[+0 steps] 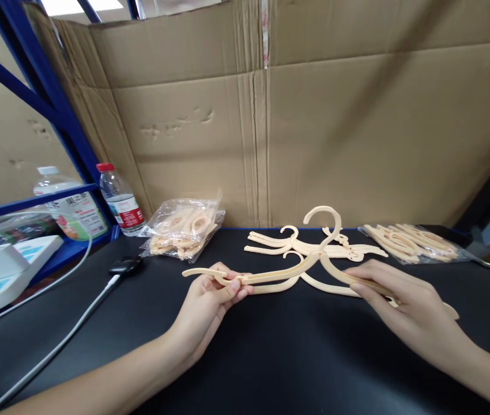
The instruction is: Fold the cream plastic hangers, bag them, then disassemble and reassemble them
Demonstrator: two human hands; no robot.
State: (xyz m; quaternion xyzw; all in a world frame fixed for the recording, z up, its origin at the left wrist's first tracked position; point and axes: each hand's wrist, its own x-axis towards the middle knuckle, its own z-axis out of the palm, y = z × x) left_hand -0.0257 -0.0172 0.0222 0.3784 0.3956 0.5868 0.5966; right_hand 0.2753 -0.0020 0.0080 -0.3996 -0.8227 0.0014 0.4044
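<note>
A cream plastic clothes hanger [288,270] is held above the black table, its hook pointing up. Near a joint on its left arm, my left hand [210,300] pinches it between thumb and fingers. My right hand [404,294] is closed round the other arm, whose tip sticks out beyond the fingers. Just behind and below lies another cream hanger [331,288] on the table. Farther back rest several more folded hangers [314,249], partly overlapping one another.
Clear bags of hanger parts lie at the back left [184,227] and back right [413,242]. A red-capped bottle [124,202] stands by the blue frame [55,112]. On the left are a power strip [7,271] and a white cable [76,325]. Cardboard [184,115] walls the back.
</note>
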